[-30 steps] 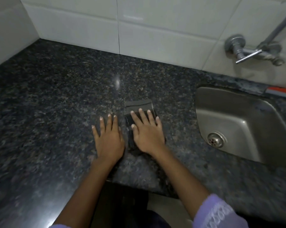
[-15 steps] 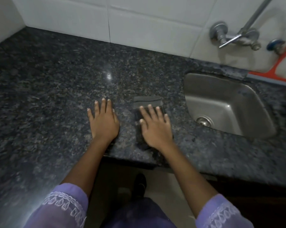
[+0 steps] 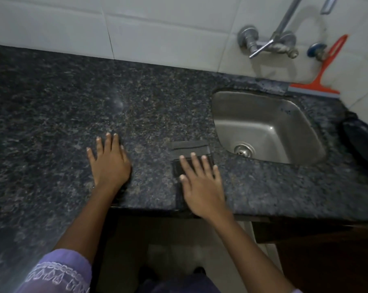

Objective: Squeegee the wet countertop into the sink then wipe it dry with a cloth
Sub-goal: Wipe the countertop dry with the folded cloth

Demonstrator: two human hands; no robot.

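Observation:
A dark folded cloth (image 3: 190,147) lies flat on the black speckled granite countertop (image 3: 73,106), just left of the steel sink (image 3: 263,125). My right hand (image 3: 202,182) presses flat on the cloth's near part, fingers spread, near the counter's front edge. My left hand (image 3: 110,161) rests palm down on the bare counter, a hand's width left of the cloth. An orange squeegee (image 3: 324,70) leans against the tiled wall behind the sink's far right corner.
A metal tap (image 3: 267,43) juts from the white tiled wall above the sink. A dark object (image 3: 360,138) sits at the counter's right end. The counter's front edge runs just under my wrists, with floor below.
My right hand has slid the cloth to the right, toward the sink, widening the gap from my left hand. The view has shifted right, showing the squeegee and more of the sink.

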